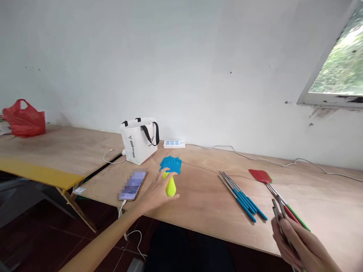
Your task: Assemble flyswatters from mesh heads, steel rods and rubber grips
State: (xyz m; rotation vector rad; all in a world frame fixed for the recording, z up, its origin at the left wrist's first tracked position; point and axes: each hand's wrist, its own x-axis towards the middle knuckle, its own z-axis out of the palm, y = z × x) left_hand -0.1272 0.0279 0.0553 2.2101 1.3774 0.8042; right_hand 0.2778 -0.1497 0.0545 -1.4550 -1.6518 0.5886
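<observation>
My left hand [159, 190] reaches over a bright yellow-green flat piece [171, 187], its thumb and fingers spread on either side. Part of that piece is hidden under the hand, and firm contact is hard to make out. Just beyond lie several flat blue pieces [171, 164], like fly swatter heads, in a pile. At the lower right, my right hand [295, 240] is closed around several thin metal rods [279, 211] whose ends stick up past the fingers. Behind it, a fly swatter with a red head [260, 175] lies on the table, with red and green handles partly covered by my hand.
Several metal rods with blue handles [245, 202] lie on the wooden table [198, 200]. A phone [133, 185] on a cable lies left, near a white bag [138, 143]. A power strip [174, 144] sits by the wall; a red plastic bag [25, 121] stands far left.
</observation>
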